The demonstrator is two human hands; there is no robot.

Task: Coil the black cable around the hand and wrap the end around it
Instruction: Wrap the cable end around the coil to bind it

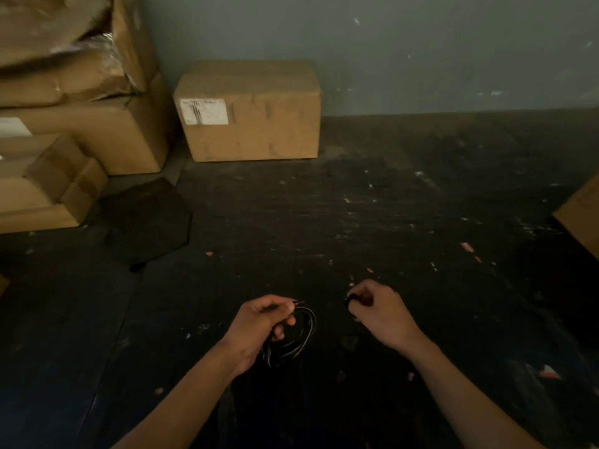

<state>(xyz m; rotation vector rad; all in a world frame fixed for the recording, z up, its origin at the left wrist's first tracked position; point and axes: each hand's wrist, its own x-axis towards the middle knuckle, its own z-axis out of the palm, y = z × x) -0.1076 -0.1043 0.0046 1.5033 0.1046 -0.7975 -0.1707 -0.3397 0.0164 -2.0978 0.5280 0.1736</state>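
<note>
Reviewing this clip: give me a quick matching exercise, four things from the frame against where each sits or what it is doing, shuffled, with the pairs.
Things:
1. left hand
2. right hand
3. labelled cardboard box
4. black cable loops

States:
A. stands on the floor against the wall
B. pinches a small black end
C. hang below the left fingers
D. grips the coil

Pairs: 1-D, 2-B, 3-A, 4-C

Two bare forearms are showing, coming in from six o'clock; left hand (259, 322) and right hand (377, 314) are wearing nothing, no sleeves visible.
</note>
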